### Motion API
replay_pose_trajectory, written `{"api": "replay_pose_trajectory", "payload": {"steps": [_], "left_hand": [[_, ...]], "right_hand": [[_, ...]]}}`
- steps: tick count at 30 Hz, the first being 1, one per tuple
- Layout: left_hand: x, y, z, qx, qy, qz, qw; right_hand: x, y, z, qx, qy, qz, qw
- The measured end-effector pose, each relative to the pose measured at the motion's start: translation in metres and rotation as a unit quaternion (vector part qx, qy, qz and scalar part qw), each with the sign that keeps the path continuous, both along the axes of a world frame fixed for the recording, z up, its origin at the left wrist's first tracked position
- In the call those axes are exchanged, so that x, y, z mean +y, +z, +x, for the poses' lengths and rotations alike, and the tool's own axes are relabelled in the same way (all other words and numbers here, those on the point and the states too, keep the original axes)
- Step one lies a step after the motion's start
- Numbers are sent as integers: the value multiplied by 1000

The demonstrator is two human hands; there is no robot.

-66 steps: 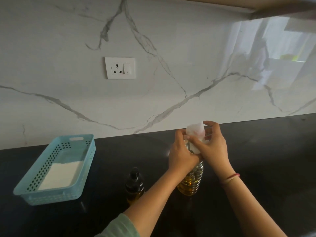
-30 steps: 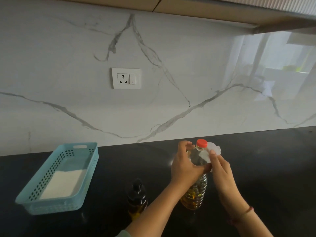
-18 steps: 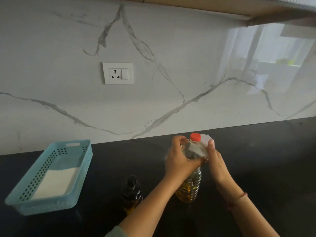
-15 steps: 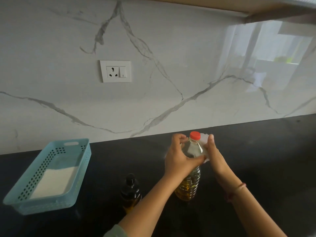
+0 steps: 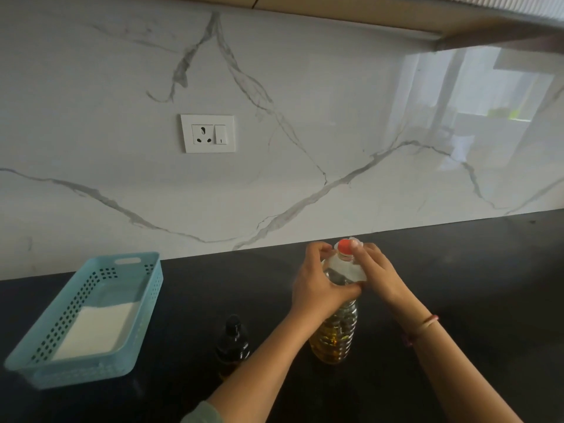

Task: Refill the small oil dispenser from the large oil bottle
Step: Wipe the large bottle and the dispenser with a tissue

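Veined marble backsplash point(image 5: 305, 117) above a black tabletop point(image 5: 457, 270): the left hand point(image 5: 317, 288) grips the large oil bottle point(image 5: 335, 334), the right hand point(image 5: 378, 273) holds a white tissue point(image 5: 355, 271) against its neck.

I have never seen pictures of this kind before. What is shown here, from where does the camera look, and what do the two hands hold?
There is no machine here. These are a person's two bare hands, filmed by one camera worn on the head, which looks forward and down, so you see the arms from the person's own side. On the black counter stands the large oil bottle, with its red cap on. To its left stands the small dark dispenser. Further left lies a blue basket with a flat white thing inside. The left hand grips the bottle's upper part. The right hand holds a white tissue against the bottle's neck.
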State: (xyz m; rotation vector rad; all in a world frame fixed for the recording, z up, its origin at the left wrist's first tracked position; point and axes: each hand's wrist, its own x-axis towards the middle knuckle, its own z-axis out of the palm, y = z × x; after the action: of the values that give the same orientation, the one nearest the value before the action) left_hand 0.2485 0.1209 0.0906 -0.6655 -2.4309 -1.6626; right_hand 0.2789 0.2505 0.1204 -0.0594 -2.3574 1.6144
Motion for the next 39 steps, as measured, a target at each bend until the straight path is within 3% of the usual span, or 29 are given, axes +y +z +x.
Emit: {"api": "replay_pose_trajectory", "payload": {"steps": [4, 8, 13, 15, 17, 21, 23, 27, 30, 35, 39], "left_hand": [[-1, 7, -2, -13, -8, -14, 1000], [1, 10, -3, 12, -1, -47, 999], [0, 15, -12, -15, -64, -93, 993], [-1, 13, -12, -17, -58, -83, 995], [-1, 11, -10, 2, -50, -75, 996], [-3, 9, -7, 28, -35, -73, 996], [-1, 5, -6, 41, -22, -78, 996], [-5, -10, 12, 85, 20, -74, 993], [-8, -24, 40, 84, -5, -26, 996], [-5, -19, 33, 15, -31, 130, 991], [-4, -6, -5, -47, -5, 88, 995]], "right_hand": [[2, 9, -3, 36, 22, -40, 998], [5, 9, -4, 51, 10, 0, 999], [6, 10, -1, 39, -3, 43, 998], [8, 10, 3, 77, -82, 143, 983], [9, 18, 11, 169, -141, 247, 944], [11, 33, 11, 197, 0, 357, 913], [13, 29, 6, 208, 14, 401, 892], [9, 27, 5, 234, -2, 358, 904], [6, 28, 7, 227, -6, 323, 919], [11, 27, 6, 212, 6, 297, 931], [9, 26, 3, 205, 6, 301, 931]]}}
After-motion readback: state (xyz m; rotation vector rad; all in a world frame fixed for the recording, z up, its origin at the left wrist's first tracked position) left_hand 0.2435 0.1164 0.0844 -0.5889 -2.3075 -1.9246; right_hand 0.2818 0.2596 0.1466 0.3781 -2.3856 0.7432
